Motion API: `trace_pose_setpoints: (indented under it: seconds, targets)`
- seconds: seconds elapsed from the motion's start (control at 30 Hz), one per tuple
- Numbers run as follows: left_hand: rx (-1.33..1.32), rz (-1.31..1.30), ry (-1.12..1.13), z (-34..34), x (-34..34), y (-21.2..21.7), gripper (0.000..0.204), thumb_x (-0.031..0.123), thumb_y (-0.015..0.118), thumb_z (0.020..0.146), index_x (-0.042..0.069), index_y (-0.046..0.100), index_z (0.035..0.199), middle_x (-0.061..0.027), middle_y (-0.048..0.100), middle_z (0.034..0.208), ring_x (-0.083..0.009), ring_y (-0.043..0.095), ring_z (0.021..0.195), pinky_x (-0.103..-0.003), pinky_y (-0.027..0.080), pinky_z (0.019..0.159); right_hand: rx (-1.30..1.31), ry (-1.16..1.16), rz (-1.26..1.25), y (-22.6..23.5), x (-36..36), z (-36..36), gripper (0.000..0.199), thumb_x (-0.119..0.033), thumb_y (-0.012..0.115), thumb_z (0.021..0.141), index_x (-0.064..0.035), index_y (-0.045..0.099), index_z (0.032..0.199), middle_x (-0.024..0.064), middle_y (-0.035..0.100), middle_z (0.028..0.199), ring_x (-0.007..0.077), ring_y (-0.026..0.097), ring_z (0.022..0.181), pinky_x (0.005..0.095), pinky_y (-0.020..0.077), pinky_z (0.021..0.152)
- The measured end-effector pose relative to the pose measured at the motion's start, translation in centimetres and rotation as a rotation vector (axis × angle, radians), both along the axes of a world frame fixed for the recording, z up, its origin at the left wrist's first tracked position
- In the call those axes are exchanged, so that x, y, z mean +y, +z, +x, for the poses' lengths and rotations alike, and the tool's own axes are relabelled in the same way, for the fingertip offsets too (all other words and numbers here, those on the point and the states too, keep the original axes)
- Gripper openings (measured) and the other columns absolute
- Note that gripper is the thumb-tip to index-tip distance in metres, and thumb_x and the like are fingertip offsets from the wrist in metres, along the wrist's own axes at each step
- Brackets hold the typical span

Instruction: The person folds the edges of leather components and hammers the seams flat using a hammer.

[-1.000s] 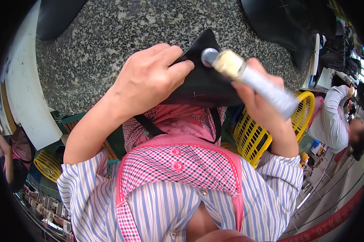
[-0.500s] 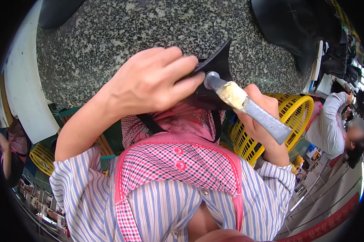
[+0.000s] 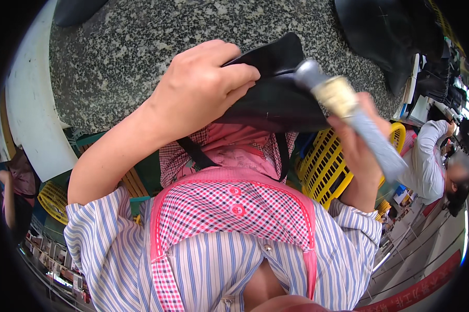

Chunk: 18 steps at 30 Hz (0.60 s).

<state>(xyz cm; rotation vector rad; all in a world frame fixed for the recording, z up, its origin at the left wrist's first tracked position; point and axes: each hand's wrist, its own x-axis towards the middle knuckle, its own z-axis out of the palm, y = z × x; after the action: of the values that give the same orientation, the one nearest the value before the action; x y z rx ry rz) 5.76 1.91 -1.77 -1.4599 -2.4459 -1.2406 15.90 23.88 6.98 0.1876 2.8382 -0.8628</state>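
My left hand [image 3: 203,78] pinches a piece of black leather [image 3: 276,106] at the near edge of a speckled stone slab [image 3: 141,36]. A flap of the leather stands up beyond my fingertips, and a fold runs between it and the wide lower part. My right hand [image 3: 354,148] is closed round a hammer [image 3: 377,143] with tape wrapped about the middle of its metal head. The hammer's round face hangs over the right end of the fold; blur hides whether it touches the leather. Its handle is hidden by the head and my hand.
More black leather pieces [image 3: 380,36] lie at the slab's far right, and another dark piece [image 3: 78,10] at the far left. A yellow plastic basket [image 3: 325,169] stands below the slab on the right. Further right sits a person in a pale top [image 3: 426,161].
The hammer has moved to the right and away from me, off its earlier spot beside my left fingers. My left hand has shifted slightly farther away, and more of the leather shows, spread wider.
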Motion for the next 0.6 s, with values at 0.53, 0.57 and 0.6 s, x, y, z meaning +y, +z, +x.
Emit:
trace_pose_setpoints:
  seconds: [0.53,0.57,0.6]
  targets:
    - [0.088,-0.021,-0.020,0.6,-0.1,-0.5,0.024,0.006,0.070,0.058,0.004,0.065,0.082,-0.0083,0.053,0.074,-0.0228,0.055,0.064,-0.031,0.047,0.053,-0.132,0.249,0.121,-0.2,-1.9,-1.0,0.021,-0.013,0.068,0.071,-0.0050,0.050,0.079,0.0140,0.053,0.060,0.0314,0.059,0.055,0.0340,0.0427,0.049]
    - [0.084,-0.022,-0.020,0.8,-0.4,-0.5,0.024,0.006,0.070,0.058,0.004,0.065,0.082,-0.0083,0.053,0.074,-0.0228,0.055,0.064,-0.031,0.047,0.053,-0.115,0.255,0.103,-0.7,-1.9,-0.4,0.021,-0.013,0.068,0.071,-0.0050,0.051,0.079,0.0136,0.053,0.060,0.0310,0.058,0.055,0.0340,0.0426,0.050]
    - [0.180,0.010,-0.092,1.0,-0.7,-0.4,0.025,0.006,0.070,0.058,0.003,0.064,0.082,-0.0097,0.054,0.077,-0.0230,0.056,0.067,-0.031,0.049,0.054,-0.119,0.254,0.101,-0.9,-1.8,0.0,0.021,-0.013,0.068,0.071,-0.0050,0.051,0.079,0.0136,0.053,0.060,0.0310,0.058,0.055,0.0340,0.0426,0.050]
